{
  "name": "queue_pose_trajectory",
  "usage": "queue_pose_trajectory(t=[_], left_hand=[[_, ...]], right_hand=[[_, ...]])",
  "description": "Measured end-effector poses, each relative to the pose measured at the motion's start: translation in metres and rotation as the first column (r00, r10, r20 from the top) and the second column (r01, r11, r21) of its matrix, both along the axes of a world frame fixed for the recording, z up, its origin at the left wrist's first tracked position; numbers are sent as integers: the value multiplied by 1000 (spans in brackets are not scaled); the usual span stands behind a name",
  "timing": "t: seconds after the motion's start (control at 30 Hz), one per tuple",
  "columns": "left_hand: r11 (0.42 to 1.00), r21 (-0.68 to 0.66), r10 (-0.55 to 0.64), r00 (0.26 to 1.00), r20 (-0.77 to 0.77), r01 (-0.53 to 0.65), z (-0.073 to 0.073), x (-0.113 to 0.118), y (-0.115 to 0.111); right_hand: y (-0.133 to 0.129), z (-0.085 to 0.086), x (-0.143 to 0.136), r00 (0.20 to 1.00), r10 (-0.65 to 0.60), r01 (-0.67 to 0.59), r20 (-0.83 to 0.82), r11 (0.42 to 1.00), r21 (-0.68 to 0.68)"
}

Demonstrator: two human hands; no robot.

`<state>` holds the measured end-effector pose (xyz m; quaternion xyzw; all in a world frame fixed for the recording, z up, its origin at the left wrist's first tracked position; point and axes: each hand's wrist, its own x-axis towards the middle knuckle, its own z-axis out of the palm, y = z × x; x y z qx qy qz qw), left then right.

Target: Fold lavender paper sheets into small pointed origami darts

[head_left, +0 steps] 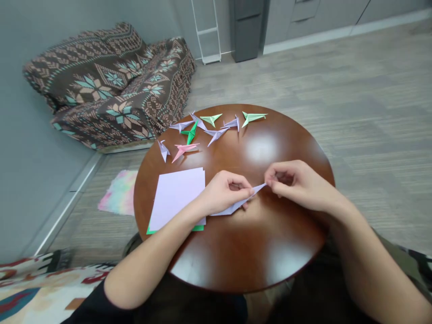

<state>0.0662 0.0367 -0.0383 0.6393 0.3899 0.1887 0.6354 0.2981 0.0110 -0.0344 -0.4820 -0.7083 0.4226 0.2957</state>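
Note:
A folded lilac paper (232,209) is held between my two hands, slanting up to the right in a narrow point. My left hand (230,191) pinches its middle, thumb on top, and hides part of it. At its right tip, my right hand (286,180) grips the thin end between thumb and fingers. Beside my left forearm lies a stack of lilac sheets (178,193) with a green sheet (198,228) showing beneath its lower edge.
Several folded paper figures lie at the back of the round brown table (236,265), among them a pink one (184,150), a dark green one (191,133) and a light green one (251,117). A patterned sofa (118,90) stands beyond, at the left.

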Motion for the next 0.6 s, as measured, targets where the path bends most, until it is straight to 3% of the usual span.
queue_pose_trajectory(t=[0.1,0.17,0.33,0.47,0.6], left_hand=[[998,4,55,997,58,-56,-2,0,1],[997,19,69,994,82,-70,-4,0,2],[997,61,50,997,53,-54,-9,-2,4],[996,52,73,997,-1,-73,-7,-3,6],[989,42,135,987,82,-139,-5,-1,5]], right_hand=[[-1,0,-8,987,-108,105,-119,994,-33],[-2,0,-17,978,-82,68,-191,994,-80],[-5,-3,-24,984,-29,17,-175,997,-73],[-3,-6,-16,980,-86,80,-181,996,-40],[0,-6,-17,932,-182,168,-313,983,-71]])
